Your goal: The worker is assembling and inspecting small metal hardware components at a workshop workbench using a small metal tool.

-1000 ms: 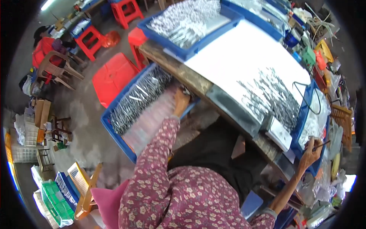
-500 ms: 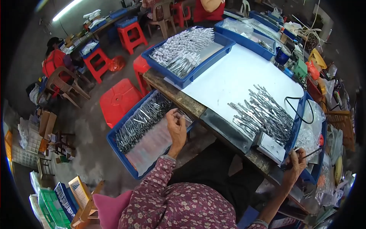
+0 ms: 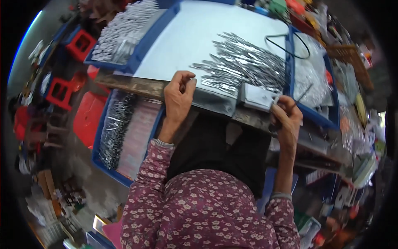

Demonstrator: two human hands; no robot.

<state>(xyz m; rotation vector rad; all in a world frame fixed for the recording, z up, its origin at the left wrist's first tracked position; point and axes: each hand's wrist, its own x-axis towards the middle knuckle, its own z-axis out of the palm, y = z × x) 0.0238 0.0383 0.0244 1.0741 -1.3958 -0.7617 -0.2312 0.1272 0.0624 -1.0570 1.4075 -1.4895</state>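
Observation:
My left hand (image 3: 178,99) is raised at the table's front edge, left of the pile. Its fingers are curled and thumb and forefinger pinched; what is between them, if anything, is too small to make out. My right hand (image 3: 288,116) is closed at the right end of a small white-topped block (image 3: 259,97), its fingertips touching that corner. A thin dark rod-like tool (image 3: 305,91) sticks out from this hand toward the far right. Beyond the block a loose pile of slim, shiny silver metal strips (image 3: 248,62) lies on the white sheet (image 3: 178,41).
White-wrapped pieces fill a blue tray (image 3: 134,62) at the far left. A lower blue tray (image 3: 97,155) holds dark metallic pieces. On the right, a blue tray (image 3: 336,118) contains clear plastic bags and a black cord loop (image 3: 307,45). Red stools (image 3: 89,120) stand left.
The view has turned, shifting the scene. My left hand has moved from over the lower tray to the table edge. My right hand has come inward to the white-topped block.

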